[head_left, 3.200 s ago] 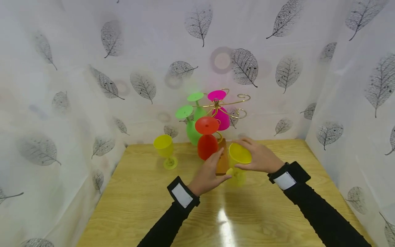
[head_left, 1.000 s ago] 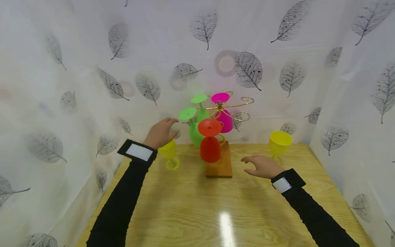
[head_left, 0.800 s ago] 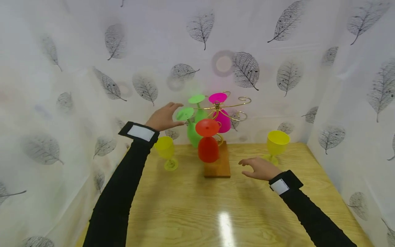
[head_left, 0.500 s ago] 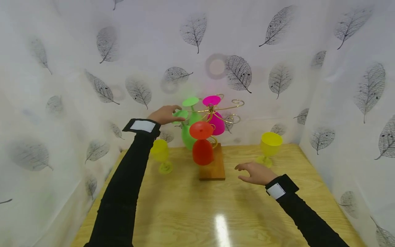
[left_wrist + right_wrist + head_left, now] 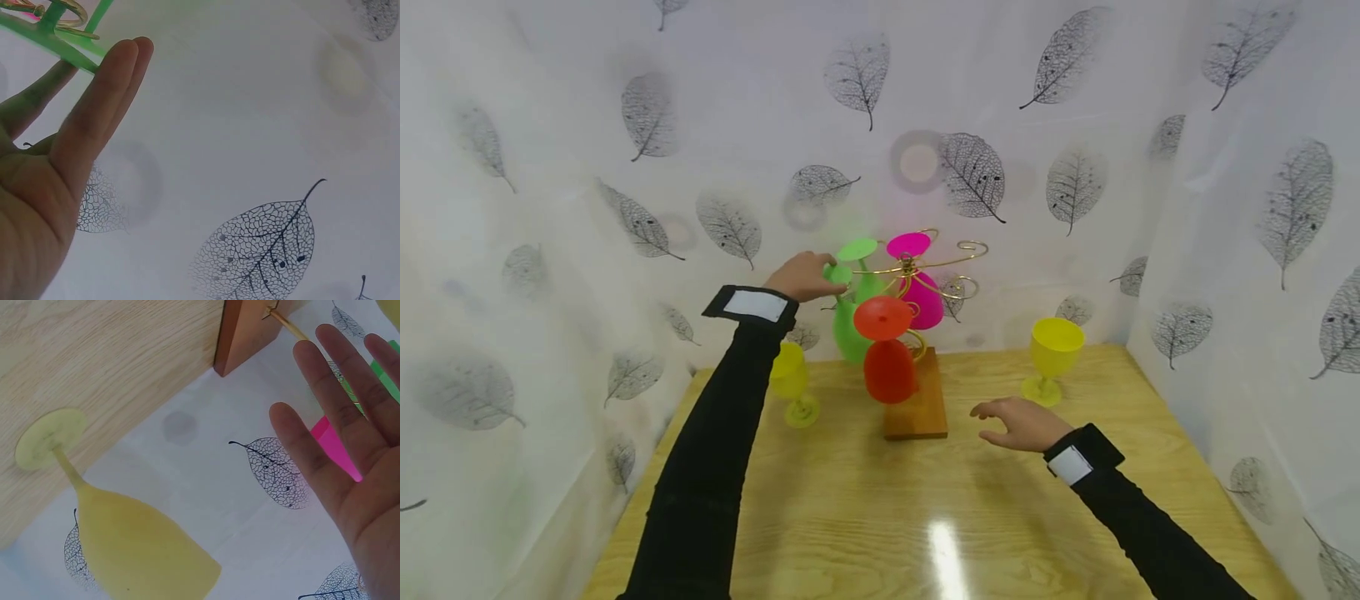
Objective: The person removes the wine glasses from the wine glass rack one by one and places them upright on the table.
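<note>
My left hand pinches the foot of the front green goblet, which hangs upside down on a gold wire rack. In the left wrist view, the fingers and thumb meet the rim of the green foot. A second green goblet, a pink goblet and a red goblet also hang inverted there. Low over the table, my right hand holds nothing, its fingers spread in the right wrist view. An upright yellow goblet stands just behind it.
Another upright yellow goblet stands at left, partly behind my left sleeve. The rack's wooden base sits at the back of the wood-grain table. Leaf-print curtains enclose the back and sides.
The right hand has let go of a yellow goblet, now standing at right. My left hand has gone up and left to the front green goblet's foot, which has risen slightly.
</note>
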The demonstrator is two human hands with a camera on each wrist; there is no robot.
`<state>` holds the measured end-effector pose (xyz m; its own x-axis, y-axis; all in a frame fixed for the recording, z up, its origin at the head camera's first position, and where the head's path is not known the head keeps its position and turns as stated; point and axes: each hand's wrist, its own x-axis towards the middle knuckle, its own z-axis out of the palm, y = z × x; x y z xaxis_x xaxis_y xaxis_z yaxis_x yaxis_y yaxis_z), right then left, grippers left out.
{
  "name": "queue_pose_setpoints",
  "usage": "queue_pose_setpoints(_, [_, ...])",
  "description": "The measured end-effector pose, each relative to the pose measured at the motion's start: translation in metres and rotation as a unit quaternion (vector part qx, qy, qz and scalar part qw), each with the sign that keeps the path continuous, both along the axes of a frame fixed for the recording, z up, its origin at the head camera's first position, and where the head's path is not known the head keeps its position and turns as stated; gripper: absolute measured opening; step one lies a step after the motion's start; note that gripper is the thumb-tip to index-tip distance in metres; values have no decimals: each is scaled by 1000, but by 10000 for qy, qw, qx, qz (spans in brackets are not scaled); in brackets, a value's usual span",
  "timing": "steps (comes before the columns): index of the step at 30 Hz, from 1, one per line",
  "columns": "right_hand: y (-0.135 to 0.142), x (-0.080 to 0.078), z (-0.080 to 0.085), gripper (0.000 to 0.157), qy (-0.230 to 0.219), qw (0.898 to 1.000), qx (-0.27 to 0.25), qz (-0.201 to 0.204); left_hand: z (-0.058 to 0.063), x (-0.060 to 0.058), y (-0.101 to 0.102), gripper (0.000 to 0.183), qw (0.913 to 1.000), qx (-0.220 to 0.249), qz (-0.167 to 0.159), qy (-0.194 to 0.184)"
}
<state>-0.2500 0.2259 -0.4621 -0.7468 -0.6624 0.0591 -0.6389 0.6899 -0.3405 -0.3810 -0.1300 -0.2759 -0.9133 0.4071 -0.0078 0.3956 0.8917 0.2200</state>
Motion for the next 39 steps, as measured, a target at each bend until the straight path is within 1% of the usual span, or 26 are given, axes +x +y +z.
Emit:
queue_pose_setpoints(4, [0,-2,0,34,9,10000,71,-41,3,-3,2,62,9998,4,49,179])
queue_pose_setpoints(10, [0,-3,-4,33,-145,9999,-18,-58,10,-8,11,62,9987,-334,30,387])
queue_pose_setpoints(13, [-1,-2,-5,33,-188,9998,-55,-19,12,-8,15,62,9985,-378,57,395])
queue_pose_setpoints(16, [-3,-2,-3,33,-192,9998,-63,-18,10,-8,17,62,9988,-348,58,346])
queue_pose_setpoints(18, [-4,-2,-2,34,-187,9998,-39,-20,8,-7,19,62,9990,-317,-10,314])
queue_pose_setpoints(22, [-3,-1,-2,34,-194,9998,10,-38,7,-2,23,62,9992,-243,-182,269])
queue_pose_setpoints(30, [1,-3,-1,34,-176,9998,26,-105,11,13,28,60,9992,-95,-296,250])
queue_pose_setpoints(36, [4,-4,-1,33,-81,9999,49,-112,8,20,22,57,9980,-116,-549,276])
queue_pose_setpoints(39, [4,-4,-1,33,-82,9999,70,-108,5,27,14,60,9978,-165,-561,325])
